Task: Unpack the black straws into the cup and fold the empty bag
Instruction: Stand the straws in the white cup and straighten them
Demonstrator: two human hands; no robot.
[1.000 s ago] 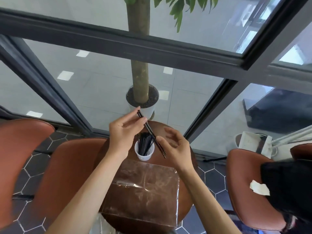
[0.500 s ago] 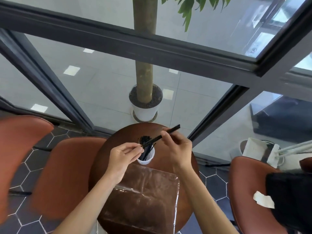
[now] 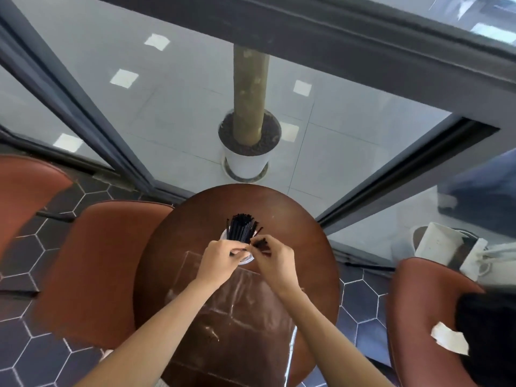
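Black straws [image 3: 242,228] stand bunched in the cup [image 3: 247,258]; my left hand [image 3: 220,261] and right hand [image 3: 272,259] pinch the last few, which I should lower upright, gently.

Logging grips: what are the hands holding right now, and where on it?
Both the left hand and the right hand pinch black straws near their lower ends.

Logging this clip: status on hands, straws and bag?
Left hand and right hand both pinching straws at the cup. Bag flat on table, unfolded. Nothing in the way.
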